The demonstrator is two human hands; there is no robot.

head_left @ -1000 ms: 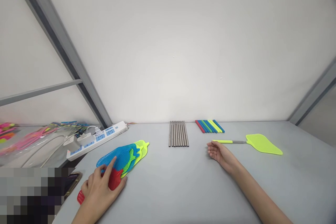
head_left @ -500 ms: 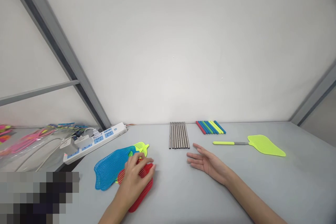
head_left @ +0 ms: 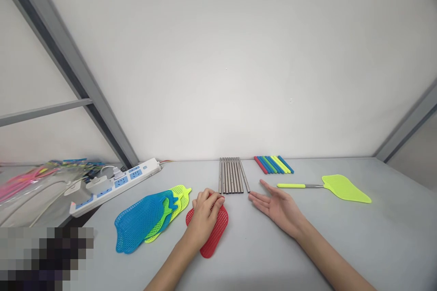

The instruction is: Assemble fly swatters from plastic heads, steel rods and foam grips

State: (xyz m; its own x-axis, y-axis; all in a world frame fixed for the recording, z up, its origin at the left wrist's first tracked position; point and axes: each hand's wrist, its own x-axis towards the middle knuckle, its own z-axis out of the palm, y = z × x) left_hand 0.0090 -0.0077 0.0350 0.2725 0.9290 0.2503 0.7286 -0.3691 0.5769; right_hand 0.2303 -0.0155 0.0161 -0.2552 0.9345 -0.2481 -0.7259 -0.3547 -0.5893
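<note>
The left hand (head_left: 205, 213), fingers closed, grips the narrow end of the red swatter head (head_left: 215, 234) beneath it. The right hand (head_left: 277, 207) is empty and open, fingertips at the rightmost metal rod (head_left: 245, 177); contact cannot be confirmed. A yellow swatter (head_left: 344, 188) lies right of the right hand

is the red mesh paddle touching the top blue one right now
Apart. The head view shows gray table between the red mesh paddle and the top blue one.

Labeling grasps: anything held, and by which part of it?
Left hand: the red fly-swatter head, by its far end. Right hand: open, holding nothing.
</note>
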